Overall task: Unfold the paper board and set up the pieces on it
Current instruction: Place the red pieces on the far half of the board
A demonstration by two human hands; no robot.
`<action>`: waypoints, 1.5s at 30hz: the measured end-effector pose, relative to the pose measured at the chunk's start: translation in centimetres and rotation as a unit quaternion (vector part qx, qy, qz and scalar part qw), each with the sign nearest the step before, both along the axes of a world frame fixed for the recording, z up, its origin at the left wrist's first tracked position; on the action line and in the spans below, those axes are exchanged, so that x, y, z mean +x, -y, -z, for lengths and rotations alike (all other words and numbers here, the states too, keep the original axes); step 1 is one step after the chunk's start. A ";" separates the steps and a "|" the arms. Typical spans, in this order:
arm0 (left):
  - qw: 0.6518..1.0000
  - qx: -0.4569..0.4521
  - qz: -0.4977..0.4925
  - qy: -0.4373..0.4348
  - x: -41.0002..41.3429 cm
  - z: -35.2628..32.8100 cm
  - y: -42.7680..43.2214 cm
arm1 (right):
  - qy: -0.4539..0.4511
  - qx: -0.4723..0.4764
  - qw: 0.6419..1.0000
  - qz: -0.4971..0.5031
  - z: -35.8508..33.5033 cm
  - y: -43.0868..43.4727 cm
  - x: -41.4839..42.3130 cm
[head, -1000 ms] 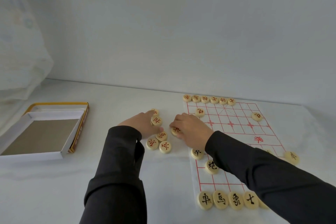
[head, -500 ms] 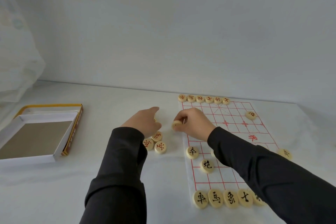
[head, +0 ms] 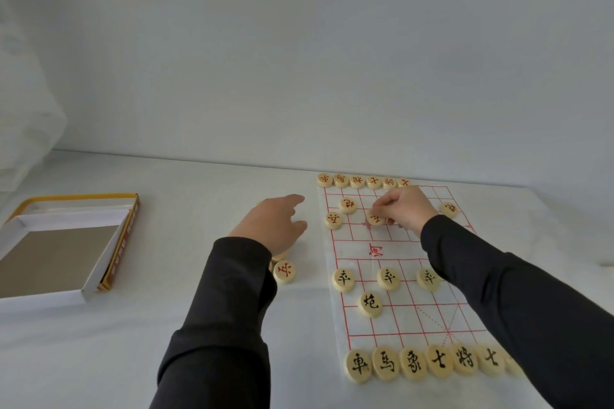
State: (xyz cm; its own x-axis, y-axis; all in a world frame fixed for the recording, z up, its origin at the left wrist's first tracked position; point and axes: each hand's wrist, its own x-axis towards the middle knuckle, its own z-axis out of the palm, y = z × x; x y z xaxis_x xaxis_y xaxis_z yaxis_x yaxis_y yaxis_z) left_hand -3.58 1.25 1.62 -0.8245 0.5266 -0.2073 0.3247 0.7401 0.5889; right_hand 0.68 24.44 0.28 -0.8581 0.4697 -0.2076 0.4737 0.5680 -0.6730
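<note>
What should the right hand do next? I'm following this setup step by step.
Probably let go of the red piece that the right hand pinches on the paper board, since it sits near a grid crossing in line with the red piece at the left edge. More red pieces wait by the left hand.

You have a white table (head: 166,325) running back to a pale wall. Lying flat on its right half: the paper board (head: 398,242), white with a red grid, long axis pointing away from you. On the left half sits an open white box (head: 56,256), tilted over a yellow-edged lid. Between box and board, a loose red-marked piece (head: 284,271) rests directly on the table, others beside it partly hidden under your sleeve.
</note>
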 end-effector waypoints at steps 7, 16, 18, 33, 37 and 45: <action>1.000 -0.004 -0.003 0.005 -0.1 0.2 0.0 | 0.044 -0.015 0.999 0.020 0.4 -0.5 -0.7; 1.000 -0.003 -0.005 0.010 -0.1 0.1 0.1 | 0.078 0.024 0.997 0.001 1.0 -0.2 -1.1; 1.000 -0.005 -0.006 0.011 -0.1 0.1 0.0 | 0.075 0.039 0.996 -0.002 1.0 -0.2 -0.9; 0.998 0.017 -0.058 0.033 -1.4 -0.2 2.8 | -0.042 0.189 0.977 -0.088 0.9 2.8 -0.9; 0.993 -0.049 -0.090 0.051 -2.2 0.0 5.6 | -0.108 0.204 0.962 -0.147 1.5 6.2 -2.0; 0.981 -0.168 -0.059 0.082 -2.6 -0.2 7.2 | -0.013 0.155 0.923 -0.352 0.8 12.7 -4.7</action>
State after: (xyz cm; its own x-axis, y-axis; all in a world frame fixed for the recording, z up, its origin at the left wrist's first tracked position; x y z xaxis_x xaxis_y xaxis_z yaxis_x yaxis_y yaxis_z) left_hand -6.16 -5.93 1.82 -0.8172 0.3090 -0.4865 0.1466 0.9278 0.3431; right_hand -3.99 11.79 -0.56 -0.9760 -0.1731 -0.1324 -0.1004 0.8963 -0.4320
